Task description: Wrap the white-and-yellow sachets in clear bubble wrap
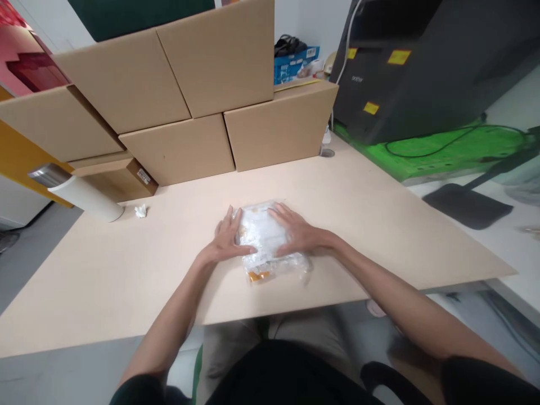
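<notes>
A flat package wrapped in crinkled clear plastic [262, 230] lies on the light wooden table in front of me. Its contents look whitish, and a small orange patch shows at the near edge. My left hand [225, 239] holds its left side, thumb stretched over the wrapping and fingers along the edge. From the right, my right hand [297, 229] grips it with the fingers spread on top and the thumb near the front. Loose plastic sticks out below the right hand. What exactly is inside cannot be made out through the wrapping.
Cardboard boxes [177, 149] are stacked along the table's back edge. At the left are a white bottle [86, 197] with a metal cap and a crumpled tissue [140, 211]. A dark machine [405, 79] stands on a green surface [439, 152] at the right.
</notes>
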A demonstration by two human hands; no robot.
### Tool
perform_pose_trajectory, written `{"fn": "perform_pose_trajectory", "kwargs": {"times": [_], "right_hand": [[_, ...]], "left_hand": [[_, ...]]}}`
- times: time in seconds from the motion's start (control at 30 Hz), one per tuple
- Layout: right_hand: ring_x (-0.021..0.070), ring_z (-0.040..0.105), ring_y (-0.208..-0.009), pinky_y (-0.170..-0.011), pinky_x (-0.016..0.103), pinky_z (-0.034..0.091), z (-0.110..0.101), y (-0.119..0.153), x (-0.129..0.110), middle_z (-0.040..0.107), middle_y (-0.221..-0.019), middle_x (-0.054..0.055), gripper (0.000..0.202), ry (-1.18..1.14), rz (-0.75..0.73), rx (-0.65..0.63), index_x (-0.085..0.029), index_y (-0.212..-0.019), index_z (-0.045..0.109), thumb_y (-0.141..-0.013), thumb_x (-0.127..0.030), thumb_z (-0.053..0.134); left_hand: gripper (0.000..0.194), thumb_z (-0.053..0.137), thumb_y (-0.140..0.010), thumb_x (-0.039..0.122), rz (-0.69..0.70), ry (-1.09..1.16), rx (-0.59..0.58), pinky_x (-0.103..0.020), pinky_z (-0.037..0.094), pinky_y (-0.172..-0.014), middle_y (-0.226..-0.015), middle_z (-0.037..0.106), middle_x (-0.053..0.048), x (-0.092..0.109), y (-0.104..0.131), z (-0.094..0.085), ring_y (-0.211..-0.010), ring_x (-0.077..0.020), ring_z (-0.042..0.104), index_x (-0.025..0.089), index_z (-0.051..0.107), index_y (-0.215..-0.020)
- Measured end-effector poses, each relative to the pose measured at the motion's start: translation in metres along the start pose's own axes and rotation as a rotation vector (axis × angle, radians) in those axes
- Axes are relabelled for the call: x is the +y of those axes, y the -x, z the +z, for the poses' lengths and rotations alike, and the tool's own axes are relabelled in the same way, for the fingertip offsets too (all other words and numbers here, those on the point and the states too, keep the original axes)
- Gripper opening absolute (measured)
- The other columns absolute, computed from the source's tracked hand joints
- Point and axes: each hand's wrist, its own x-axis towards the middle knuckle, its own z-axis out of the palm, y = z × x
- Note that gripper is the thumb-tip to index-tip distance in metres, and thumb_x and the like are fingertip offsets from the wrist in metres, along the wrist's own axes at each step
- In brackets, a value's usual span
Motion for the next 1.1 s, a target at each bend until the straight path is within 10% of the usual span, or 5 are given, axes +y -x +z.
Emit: {"fn": "perform_pose_trajectory", "kwargs": {"times": [0.2, 0.87, 1.1], "right_hand": [[0.0360, -0.011, -0.151, -0.121, 0.054, 0.003, 0.008, 0.009, 0.002, -0.014, -0.166, 0.013, 0.129, 0.001, 0.039, 0.036, -0.023, -0.159, -0.003, -0.066, -0.082, 0.063], [0.0368, 0.002, -0.152, -0.120, 0.056, 0.008, 0.014, 0.021, -0.003, -0.002, -0.167, 0.012, 0.120, 0.002, 0.058, 0.121, -0.026, -0.159, 0.001, -0.071, -0.080, 0.061], [0.0378, 0.003, -0.152, -0.120, 0.057, 0.007, 0.011, 0.022, -0.007, 0.001, -0.167, 0.013, 0.121, -0.041, 0.055, 0.141, -0.025, -0.159, 0.006, -0.069, -0.080, 0.063]], "left_hand": [[0.123, 0.062, -0.075, 0.074, 0.091, -0.003, -0.191, -0.060, -0.005, -0.119, -0.159, -0.029, -0.014, -0.008, -0.010, -0.014, -0.146, -0.0351, -0.025, 0.026, -0.017, -0.156], [0.137, 0.077, -0.060, 0.070, 0.151, -0.162, 0.035, -0.061, -0.004, -0.118, -0.163, -0.019, -0.018, -0.007, 0.014, -0.002, -0.150, -0.0397, -0.013, 0.026, -0.009, -0.158], [0.136, 0.071, -0.062, 0.076, 0.125, -0.170, -0.086, -0.058, -0.003, -0.119, -0.163, -0.017, -0.020, 0.001, 0.012, 0.008, -0.150, -0.0393, -0.015, 0.019, -0.006, -0.158]]}}
